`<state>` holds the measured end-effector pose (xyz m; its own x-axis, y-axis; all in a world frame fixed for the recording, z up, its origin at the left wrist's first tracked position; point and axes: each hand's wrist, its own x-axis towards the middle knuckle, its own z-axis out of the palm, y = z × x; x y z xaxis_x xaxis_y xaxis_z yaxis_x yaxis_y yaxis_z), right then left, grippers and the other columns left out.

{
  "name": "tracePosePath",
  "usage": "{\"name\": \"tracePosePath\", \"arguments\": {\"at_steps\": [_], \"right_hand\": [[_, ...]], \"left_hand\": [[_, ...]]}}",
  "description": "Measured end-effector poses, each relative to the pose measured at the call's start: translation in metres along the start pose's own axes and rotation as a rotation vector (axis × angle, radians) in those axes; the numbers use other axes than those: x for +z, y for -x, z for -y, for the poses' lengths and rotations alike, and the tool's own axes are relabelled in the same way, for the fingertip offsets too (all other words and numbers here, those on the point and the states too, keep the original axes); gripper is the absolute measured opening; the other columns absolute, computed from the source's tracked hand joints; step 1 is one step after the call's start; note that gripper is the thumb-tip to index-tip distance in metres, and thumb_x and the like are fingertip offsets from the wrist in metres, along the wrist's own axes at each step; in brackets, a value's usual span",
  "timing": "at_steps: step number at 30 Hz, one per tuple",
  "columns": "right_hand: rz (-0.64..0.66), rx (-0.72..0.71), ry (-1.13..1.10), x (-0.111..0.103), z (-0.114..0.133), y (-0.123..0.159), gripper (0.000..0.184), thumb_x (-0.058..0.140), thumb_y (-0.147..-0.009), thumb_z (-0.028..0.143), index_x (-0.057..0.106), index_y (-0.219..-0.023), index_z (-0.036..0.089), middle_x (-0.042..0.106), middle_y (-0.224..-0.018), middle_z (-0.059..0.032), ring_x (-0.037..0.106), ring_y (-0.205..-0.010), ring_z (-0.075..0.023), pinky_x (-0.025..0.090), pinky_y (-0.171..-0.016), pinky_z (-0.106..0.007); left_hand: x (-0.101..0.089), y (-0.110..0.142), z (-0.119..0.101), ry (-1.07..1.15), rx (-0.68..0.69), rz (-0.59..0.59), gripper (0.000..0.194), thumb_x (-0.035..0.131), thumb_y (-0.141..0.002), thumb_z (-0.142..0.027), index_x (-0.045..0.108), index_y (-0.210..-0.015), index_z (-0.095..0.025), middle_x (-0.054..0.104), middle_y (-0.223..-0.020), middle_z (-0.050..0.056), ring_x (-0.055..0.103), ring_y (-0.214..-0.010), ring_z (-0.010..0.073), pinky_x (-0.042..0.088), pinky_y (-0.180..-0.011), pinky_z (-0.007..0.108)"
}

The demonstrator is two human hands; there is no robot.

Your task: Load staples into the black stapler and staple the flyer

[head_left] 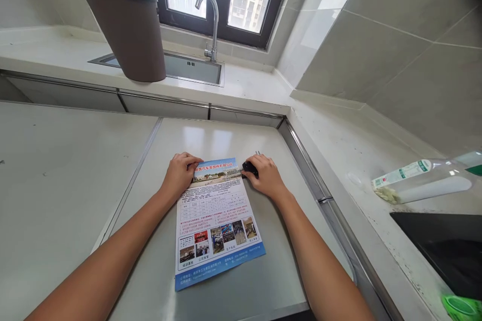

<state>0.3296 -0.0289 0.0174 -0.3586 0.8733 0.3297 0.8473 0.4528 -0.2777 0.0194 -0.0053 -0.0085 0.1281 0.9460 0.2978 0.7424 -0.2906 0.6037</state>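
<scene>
A printed flyer (216, 218) with a blue band along its bottom, a table of text and small photos lies on the white table, slightly turned. My left hand (181, 173) pinches its upper left edge, thumb over the paper. At the upper right edge my right hand (263, 173) is closed round the black part of a caliper (250, 168). Its pale, marked beam reaches left over the flyer's picture, and two thin prongs stick up behind my fingers. The rest of the caliper is hidden by the hand.
Beyond the white table (143, 261) runs a counter with a sink (192, 67), a tap (214, 25) and a brown bin (128, 30). On the right counter lie a clear bottle (425, 178), a black panel (444, 246) and a green object (461, 307).
</scene>
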Motion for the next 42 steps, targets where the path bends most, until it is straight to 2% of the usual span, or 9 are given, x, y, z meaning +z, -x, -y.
{"name": "tracePosePath", "arguments": {"at_steps": [5,8,15,19,25,29,32,35,42], "right_hand": [[-0.23,0.239,0.122,-0.004,0.009,-0.003,0.009,0.055,-0.1,0.028,0.061,-0.096,0.022,0.069,-0.097,-0.0116,0.057,-0.094,-0.0308,0.038,-0.078,-0.04],[-0.296,0.2,0.131,-0.011,0.033,-0.003,0.015,0.05,-0.103,0.031,0.061,-0.099,0.022,0.068,-0.099,-0.0128,0.056,-0.094,-0.0311,0.039,-0.081,-0.041],[-0.021,-0.144,-0.089,0.003,0.12,0.012,0.015,0.057,-0.103,0.036,0.06,-0.1,0.021,0.069,-0.097,-0.0094,0.059,-0.088,-0.0261,0.042,-0.075,-0.037],[0.071,-0.231,-0.074,0.018,0.137,0.015,0.017,0.065,-0.099,0.036,0.06,-0.093,0.021,0.069,-0.094,-0.006,0.06,-0.089,-0.0241,0.043,-0.074,-0.035],[0.168,-0.088,-0.133,0.012,0.116,0.009,0.018,0.074,-0.089,0.035,0.062,-0.089,0.022,0.071,-0.093,-0.0016,0.062,-0.084,-0.0188,0.035,-0.067,-0.029],[0.285,-0.048,-0.206,-0.007,0.073,0.005,0.018,0.073,-0.087,0.032,0.061,-0.078,0.021,0.069,-0.083,0.0002,0.059,-0.076,-0.0153,0.03,-0.064,-0.026],[0.294,0.039,-0.199,-0.021,0.038,0.004,0.016,0.071,-0.087,0.032,0.063,-0.079,0.021,0.07,-0.083,-0.0003,0.058,-0.077,-0.0152,0.029,-0.064,-0.025],[0.316,0.099,-0.204,-0.03,0.016,0.005,0.014,0.069,-0.089,0.033,0.066,-0.082,0.021,0.072,-0.085,0.0003,0.058,-0.076,-0.0151,0.031,-0.065,-0.025],[0.395,0.079,-0.285,-0.03,0.008,0.007,0.012,0.07,-0.087,0.033,0.067,-0.085,0.021,0.072,-0.083,0.0008,0.059,-0.074,-0.0153,0.035,-0.067,-0.025]], "left_hand": [[-0.001,0.0,-0.001,-0.021,-0.012,-0.01,0.022,0.063,-0.089,-0.027,0.081,-0.1,-0.024,0.072,-0.101,0.009,0.062,-0.099,0.0288,0.049,-0.095,0.045],[-0.001,0.0,-0.001,-0.025,-0.017,-0.011,0.02,0.064,-0.089,-0.026,0.08,-0.1,-0.023,0.07,-0.1,0.008,0.062,-0.098,0.0283,0.048,-0.094,0.045],[-0.001,0.001,-0.001,-0.013,-0.007,-0.022,0.016,0.064,-0.089,-0.026,0.077,-0.096,-0.024,0.07,-0.099,0.007,0.062,-0.098,0.0269,0.048,-0.093,0.042],[-0.001,0.0,-0.001,-0.001,-0.012,-0.026,0.016,0.063,-0.089,-0.027,0.077,-0.095,-0.023,0.07,-0.098,0.007,0.062,-0.097,0.0272,0.048,-0.092,0.041],[-0.005,0.0,-0.006,0.2,-0.068,-0.131,0.009,0.067,-0.088,-0.03,0.071,-0.088,-0.022,0.066,-0.088,0.003,0.06,-0.086,0.0222,0.046,-0.08,0.034],[-0.017,-0.003,-0.006,0.712,-0.167,-0.33,0.045,0.061,-0.097,-0.042,0.044,-0.061,-0.021,0.04,-0.062,-0.003,0.04,-0.061,0.0147,0.035,-0.062,0.029],[-0.028,-0.007,0.0,1.247,-0.214,-0.238,0.061,0.058,-0.098,-0.043,0.021,-0.055,-0.021,0.018,-0.055,-0.005,0.025,-0.052,0.013,0.027,-0.053,0.029],[-0.039,-0.011,0.007,1.602,-0.282,-0.153,0.063,0.058,-0.097,-0.038,0.013,-0.056,-0.02,0.011,-0.053,-0.005,0.021,-0.048,0.0122,0.023,-0.049,0.029],[-0.051,-0.009,0.012,1.835,-0.313,-0.226,0.061,0.05,-0.1,-0.034,0.009,-0.058,-0.019,0.007,-0.052,-0.004,0.021,-0.046,0.0122,0.027,-0.047,0.029]]}}
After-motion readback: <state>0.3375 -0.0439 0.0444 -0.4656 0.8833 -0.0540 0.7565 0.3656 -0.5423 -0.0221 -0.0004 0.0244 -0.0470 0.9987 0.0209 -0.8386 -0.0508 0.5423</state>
